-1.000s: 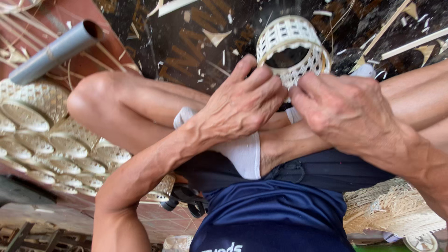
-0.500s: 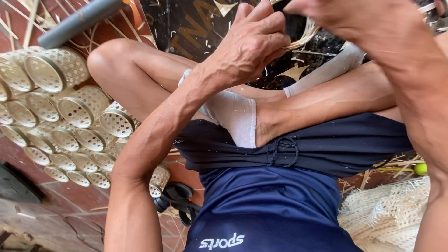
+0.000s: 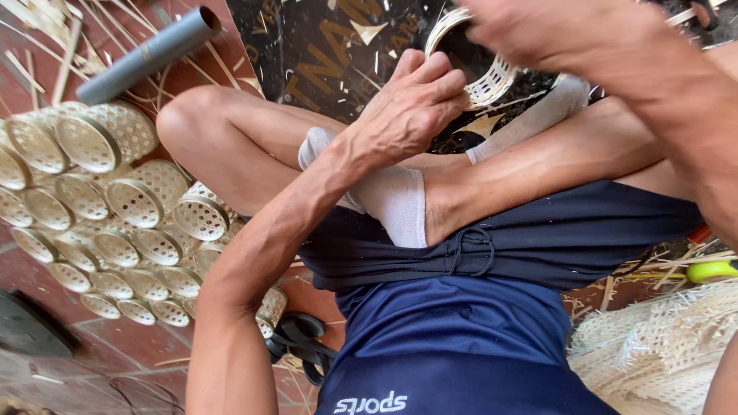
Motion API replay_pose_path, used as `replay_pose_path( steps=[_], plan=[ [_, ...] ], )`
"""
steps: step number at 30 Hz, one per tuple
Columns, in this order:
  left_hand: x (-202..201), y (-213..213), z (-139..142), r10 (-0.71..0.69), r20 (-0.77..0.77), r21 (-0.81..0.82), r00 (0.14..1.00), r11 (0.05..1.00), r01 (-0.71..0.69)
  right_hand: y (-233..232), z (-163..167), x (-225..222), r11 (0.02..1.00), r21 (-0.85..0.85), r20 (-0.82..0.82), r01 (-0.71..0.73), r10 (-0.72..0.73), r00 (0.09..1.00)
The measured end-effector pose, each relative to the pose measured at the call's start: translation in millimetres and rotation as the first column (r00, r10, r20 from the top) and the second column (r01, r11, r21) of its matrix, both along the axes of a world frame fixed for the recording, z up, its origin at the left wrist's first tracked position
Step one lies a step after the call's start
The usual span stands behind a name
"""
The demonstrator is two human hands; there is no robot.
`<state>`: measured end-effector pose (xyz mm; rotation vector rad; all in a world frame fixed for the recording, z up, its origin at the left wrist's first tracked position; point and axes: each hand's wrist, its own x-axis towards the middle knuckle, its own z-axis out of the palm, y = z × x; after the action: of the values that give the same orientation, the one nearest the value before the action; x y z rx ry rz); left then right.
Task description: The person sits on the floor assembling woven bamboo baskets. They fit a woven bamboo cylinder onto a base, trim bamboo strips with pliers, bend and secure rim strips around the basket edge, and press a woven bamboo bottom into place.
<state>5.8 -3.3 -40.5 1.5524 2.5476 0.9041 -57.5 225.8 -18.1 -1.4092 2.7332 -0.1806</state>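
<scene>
Both hands [image 3: 411, 104] [image 3: 538, 31] grip the small woven basket [image 3: 480, 73].

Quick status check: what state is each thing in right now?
woven ring: unfinished, held in both hands
left hand: gripping the ring's near side
right hand: on the ring's top, blurred
finished baskets: stacked on their sides
grey pipe: lying on the floor

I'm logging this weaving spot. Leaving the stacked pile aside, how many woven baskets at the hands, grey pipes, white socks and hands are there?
Woven basket: 1
Grey pipe: 1
White socks: 2
Hands: 2 (left hand, right hand)
Total: 6
</scene>
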Motion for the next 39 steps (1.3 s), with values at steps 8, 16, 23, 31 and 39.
replay_pose_path(
  steps=[8, 16, 23, 31, 39],
  plan=[
    [13.7, 0.2, 7.1, -0.114, -0.222, -0.156, 0.968, 0.984, 0.08, 51.8, 32.7, 66.0, 0.899, -0.289, 0.293, 0.329, -0.244, 0.924],
    [7.7, -6.2, 10.1, -0.183, -0.155, -0.127, 0.971, 0.978, 0.165, 24.2, 31.1, 68.2, 0.989, 0.149, 0.395, 0.008, -0.067, 0.916],
    [-1.0, -13.8, 4.3, -0.168, -0.089, -0.051, 0.982, 0.985, 0.164, 18.4, 42.0, 60.9, 0.998, 0.057, 0.365, 0.036, -0.054, 0.929],
    [1.8, -14.0, 5.0, -0.186, -0.063, -0.089, 0.981, 0.98, 0.18, 3.9, 27.7, 85.4, 0.994, -0.101, 0.155, 0.048, -0.032, 0.987],
    [-10.4, -15.1, 3.2, -0.153, 0.054, -0.055, 0.987, 0.986, 0.156, 15.8, 0.0, 64.7, 0.974, -0.228, 0.038, -0.014, 0.024, 0.999]
  ],
)
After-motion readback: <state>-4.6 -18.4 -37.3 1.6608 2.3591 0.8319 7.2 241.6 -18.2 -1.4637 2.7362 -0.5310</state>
